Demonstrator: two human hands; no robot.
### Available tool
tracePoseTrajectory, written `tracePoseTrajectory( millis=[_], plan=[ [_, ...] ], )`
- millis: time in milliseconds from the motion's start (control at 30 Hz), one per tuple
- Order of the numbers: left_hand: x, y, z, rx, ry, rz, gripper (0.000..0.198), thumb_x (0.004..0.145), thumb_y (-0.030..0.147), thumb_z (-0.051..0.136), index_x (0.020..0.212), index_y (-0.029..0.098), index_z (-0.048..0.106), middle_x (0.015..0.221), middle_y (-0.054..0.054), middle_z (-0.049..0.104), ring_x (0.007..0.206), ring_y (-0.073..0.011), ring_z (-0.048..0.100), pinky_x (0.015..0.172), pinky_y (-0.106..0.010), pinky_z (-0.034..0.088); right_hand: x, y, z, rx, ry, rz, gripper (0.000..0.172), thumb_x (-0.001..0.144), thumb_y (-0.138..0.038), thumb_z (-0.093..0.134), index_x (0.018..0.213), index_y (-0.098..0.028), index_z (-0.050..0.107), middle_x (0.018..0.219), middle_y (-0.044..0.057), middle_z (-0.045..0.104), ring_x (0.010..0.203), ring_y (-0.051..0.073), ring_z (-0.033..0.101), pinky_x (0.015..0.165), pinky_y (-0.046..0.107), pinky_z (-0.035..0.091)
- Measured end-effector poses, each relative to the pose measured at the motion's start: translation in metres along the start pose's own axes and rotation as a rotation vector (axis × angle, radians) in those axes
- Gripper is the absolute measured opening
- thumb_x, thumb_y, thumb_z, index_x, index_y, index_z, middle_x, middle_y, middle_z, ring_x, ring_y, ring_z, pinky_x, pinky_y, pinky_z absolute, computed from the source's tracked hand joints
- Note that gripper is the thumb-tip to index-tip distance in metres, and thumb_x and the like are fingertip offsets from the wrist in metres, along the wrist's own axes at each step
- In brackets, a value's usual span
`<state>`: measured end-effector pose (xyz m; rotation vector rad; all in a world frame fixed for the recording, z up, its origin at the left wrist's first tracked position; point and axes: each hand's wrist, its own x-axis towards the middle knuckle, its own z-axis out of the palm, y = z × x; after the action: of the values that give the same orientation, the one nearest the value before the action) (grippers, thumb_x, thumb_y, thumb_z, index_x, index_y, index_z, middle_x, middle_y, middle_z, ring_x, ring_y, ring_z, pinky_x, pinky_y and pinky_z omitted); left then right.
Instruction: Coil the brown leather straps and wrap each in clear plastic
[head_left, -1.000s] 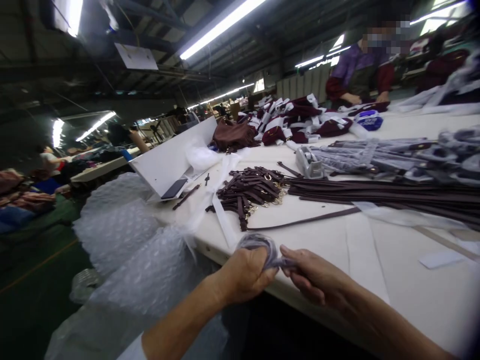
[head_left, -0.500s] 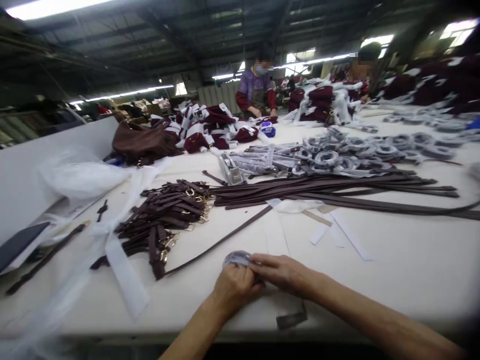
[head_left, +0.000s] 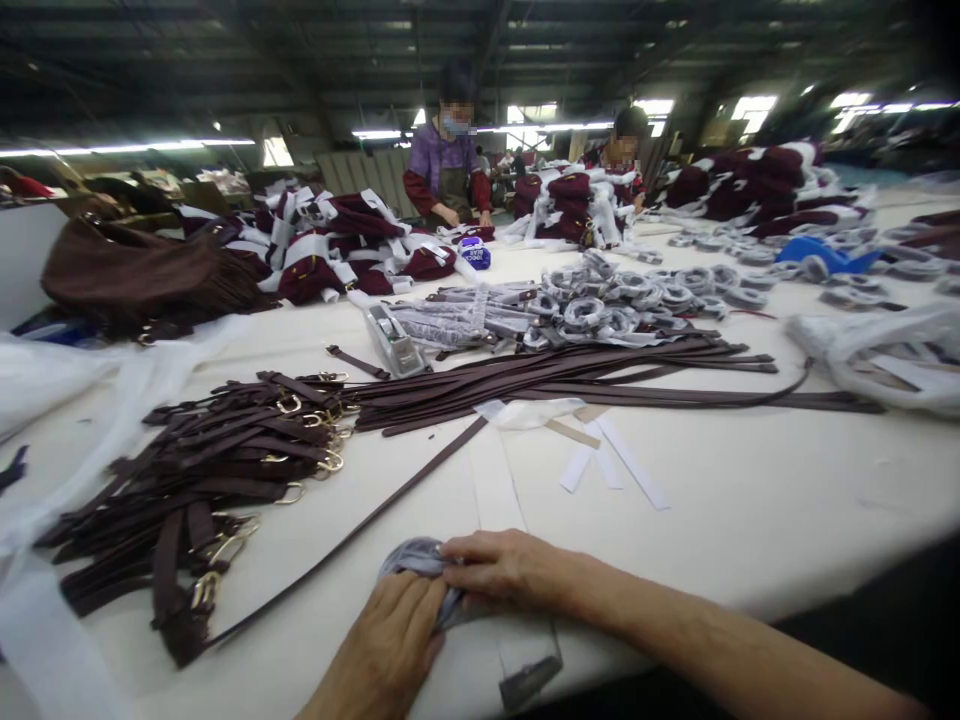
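The left hand (head_left: pixel 391 632) curls over a plastic-wrapped coil (head_left: pixel 412 554) while the right hand's (head_left: pixel 517 570) fingers press its other side — probably to keep it tightly wound — just right of the clasp-strap pile (head_left: pixel 214 488). From that pile, long straps (head_left: pixel 540 380) run rightward side by side, perhaps to prevent tangling. Well right of the pile, a clear plastic bag (head_left: pixel 847 385) seems to contain pale strips (head_left: pixel 904 370); beyond and right of it, wrapped coils (head_left: pixel 652 293) lie heaped.

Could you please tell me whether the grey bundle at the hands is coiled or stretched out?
Coiled: the grey bundle shows rounded, curving layers beyond the left hand; the right hand hides part.
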<state>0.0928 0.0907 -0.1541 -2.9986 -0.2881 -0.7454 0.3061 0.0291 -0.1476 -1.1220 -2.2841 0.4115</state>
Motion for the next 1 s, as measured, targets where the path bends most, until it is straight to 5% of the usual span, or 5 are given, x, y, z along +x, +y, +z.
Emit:
tracePoseTrajectory(
  millis=[233,400,533,700,1000],
  plan=[
    [-0.009,0.004,0.000,0.129,0.043,-0.043,0.017,0.086,0.018,0.049,0.098,0.015,0.060,0.083,-0.005,0.066,0.086,-0.0220,0.060,0.081,-0.038,0.045,0.002,-0.006,-0.006,-0.070,-0.013,0.031,0.031,0.089,-0.036,0.046,0.111,-0.020,0.059,0.124,0.007,0.055,0.103,0.016,0.057,0.087,0.022,0.046],
    [-0.008,0.010,0.005,0.096,0.053,-0.139,0.018,0.085,0.016,0.048,0.099,0.016,0.060,0.083,-0.005,0.065,0.085,-0.0216,0.059,0.079,-0.038,0.044,-0.021,0.031,-0.066,-0.299,0.147,0.692,0.031,0.094,-0.033,0.036,0.108,-0.020,0.059,0.102,0.007,0.064,0.092,0.015,0.060,0.082,0.024,0.045],
    [-0.011,0.016,0.007,0.058,0.053,-0.205,0.021,0.083,0.013,0.050,0.102,0.016,0.058,0.088,-0.006,0.065,0.089,-0.0229,0.057,0.083,-0.041,0.042,-0.042,0.084,-0.105,-0.426,0.134,0.991,0.020,0.088,-0.026,0.047,0.092,-0.013,0.062,0.094,0.012,0.061,0.090,0.023,0.058,0.076,0.035,0.045],
    [-0.010,0.022,0.005,0.064,0.066,-0.254,0.021,0.082,0.013,0.051,0.102,0.015,0.058,0.090,-0.006,0.064,0.090,-0.0238,0.056,0.084,-0.042,0.042,-0.052,0.115,-0.114,-0.380,-0.054,1.075,0.022,0.087,-0.031,0.053,0.100,-0.013,0.057,0.094,0.004,0.060,0.083,0.016,0.059,0.075,0.035,0.049],
    [-0.003,0.018,-0.007,0.014,0.241,-0.392,0.019,0.084,0.019,0.050,0.100,0.013,0.057,0.086,-0.007,0.063,0.083,-0.0226,0.057,0.075,-0.039,0.045,-0.053,0.114,-0.115,-0.276,-0.202,1.095,0.023,0.089,-0.031,0.052,0.101,-0.013,0.058,0.099,0.005,0.060,0.085,0.016,0.059,0.075,0.034,0.051]
  ],
)
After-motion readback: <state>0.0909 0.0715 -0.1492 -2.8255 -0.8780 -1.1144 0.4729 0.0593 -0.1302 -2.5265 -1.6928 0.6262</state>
